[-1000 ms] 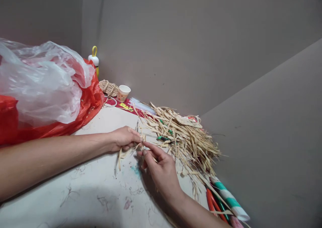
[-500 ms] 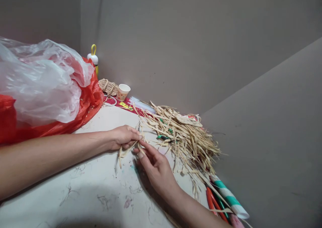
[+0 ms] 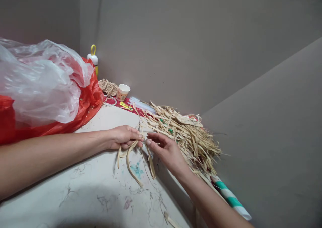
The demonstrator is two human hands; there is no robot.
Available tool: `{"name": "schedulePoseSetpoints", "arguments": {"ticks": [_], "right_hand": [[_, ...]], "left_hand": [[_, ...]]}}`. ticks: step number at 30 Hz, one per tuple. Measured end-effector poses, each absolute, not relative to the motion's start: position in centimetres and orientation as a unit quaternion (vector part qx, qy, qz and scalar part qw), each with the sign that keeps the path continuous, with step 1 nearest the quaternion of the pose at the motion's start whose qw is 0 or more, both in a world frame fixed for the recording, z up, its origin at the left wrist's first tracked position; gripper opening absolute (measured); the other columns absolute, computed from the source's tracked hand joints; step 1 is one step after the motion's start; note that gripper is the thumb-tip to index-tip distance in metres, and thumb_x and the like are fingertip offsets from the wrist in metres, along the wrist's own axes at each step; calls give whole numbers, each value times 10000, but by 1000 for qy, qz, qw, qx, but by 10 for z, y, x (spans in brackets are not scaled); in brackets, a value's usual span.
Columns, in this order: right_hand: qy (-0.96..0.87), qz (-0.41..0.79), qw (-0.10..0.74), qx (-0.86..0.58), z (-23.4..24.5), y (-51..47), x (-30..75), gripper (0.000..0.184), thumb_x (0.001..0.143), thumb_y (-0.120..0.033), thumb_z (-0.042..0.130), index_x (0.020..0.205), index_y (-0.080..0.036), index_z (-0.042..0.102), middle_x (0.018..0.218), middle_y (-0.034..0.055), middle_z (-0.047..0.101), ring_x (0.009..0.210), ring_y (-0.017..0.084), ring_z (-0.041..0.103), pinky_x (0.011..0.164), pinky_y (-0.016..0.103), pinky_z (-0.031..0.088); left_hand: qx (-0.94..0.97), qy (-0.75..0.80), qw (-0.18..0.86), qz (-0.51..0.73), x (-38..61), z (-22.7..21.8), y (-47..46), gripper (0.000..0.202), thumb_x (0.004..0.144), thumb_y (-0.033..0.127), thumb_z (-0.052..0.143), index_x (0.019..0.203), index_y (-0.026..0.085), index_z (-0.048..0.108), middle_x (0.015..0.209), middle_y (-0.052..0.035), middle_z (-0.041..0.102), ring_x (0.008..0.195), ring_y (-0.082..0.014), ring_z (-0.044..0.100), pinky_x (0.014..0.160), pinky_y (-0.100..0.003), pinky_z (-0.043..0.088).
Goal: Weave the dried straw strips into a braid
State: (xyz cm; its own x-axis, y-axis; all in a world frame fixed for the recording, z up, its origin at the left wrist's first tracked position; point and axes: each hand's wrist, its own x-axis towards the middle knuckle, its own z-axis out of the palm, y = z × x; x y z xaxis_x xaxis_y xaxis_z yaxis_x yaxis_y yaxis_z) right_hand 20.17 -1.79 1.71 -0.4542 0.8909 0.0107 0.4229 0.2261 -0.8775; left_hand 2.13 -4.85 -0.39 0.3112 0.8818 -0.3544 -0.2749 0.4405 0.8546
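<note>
— At the middle of the table, what's the grip?

— On my feed, the left hand (image 3: 124, 137) is closed, its thumb and fingertips pinching a small bunch of pale flat straw strips (image 3: 128, 152). The loose ends of the bunch fan toward the near side over the scuffed white table (image 3: 83, 191).

— And the right?

— The right hand (image 3: 167, 150) sits just right of that pinch, fingers loosely spread, tips at the strips. I cannot tell whether it has hold of one.

— Around them?

— A loose heap of tan straw (image 3: 193, 137) lies just beyond the right hand, and a green-and-white striped tube (image 3: 230, 199) sits near right. A red and clear plastic bag (image 3: 45, 87) is far left, and a small paper cup (image 3: 123, 92) is by the far wall.

— The step?

— I judge it to be gathering strips into the pinch. Adding another calls for a firm left pinch while one strip is drawn clear of the tangle.
</note>
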Motion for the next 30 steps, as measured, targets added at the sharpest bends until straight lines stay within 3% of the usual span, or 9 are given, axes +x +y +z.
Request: {"name": "schedulePoseSetpoints", "arguments": {"ticks": [8, 14, 21, 30], "right_hand": [[-715, 471, 318, -407, 0, -14, 192, 225, 704, -368, 701, 718, -149, 653, 673, 22, 648, 591, 129, 530, 586, 252, 408], [-701, 482, 328, -409, 1, -16, 192, 203, 750, -352, 663, 724, -156, 612, 685, 31, 650, 643, 149, 561, 616, 262, 419], [-674, 513, 344, -406, -4, -13, 185, 214, 734, -353, 680, 715, -154, 601, 651, 11, 627, 608, 128, 550, 607, 258, 427], [-650, 543, 338, -411, -1, -11, 181, 264, 702, -386, 699, 679, -147, 590, 603, -12, 584, 582, 111, 525, 601, 243, 413]], "left_hand": [[353, 440, 728, 389, 22, -5, -49, 182, 702, 268, 665, 653, 119, 571, 554, 5, 591, 336, -3, 220, 355, -205, 56], [363, 428, 736, 378, 22, -4, -50, 223, 720, 303, 656, 617, 118, 585, 409, 63, 429, 322, -9, 164, 357, -204, 43], [371, 423, 735, 378, 21, -9, -47, 269, 636, 347, 727, 717, 115, 618, 514, 67, 461, 349, 4, 191, 366, -200, 47], [366, 409, 743, 383, 22, -7, -48, 210, 725, 306, 640, 789, 107, 618, 525, 75, 427, 348, 4, 191, 367, -193, 53]]}}
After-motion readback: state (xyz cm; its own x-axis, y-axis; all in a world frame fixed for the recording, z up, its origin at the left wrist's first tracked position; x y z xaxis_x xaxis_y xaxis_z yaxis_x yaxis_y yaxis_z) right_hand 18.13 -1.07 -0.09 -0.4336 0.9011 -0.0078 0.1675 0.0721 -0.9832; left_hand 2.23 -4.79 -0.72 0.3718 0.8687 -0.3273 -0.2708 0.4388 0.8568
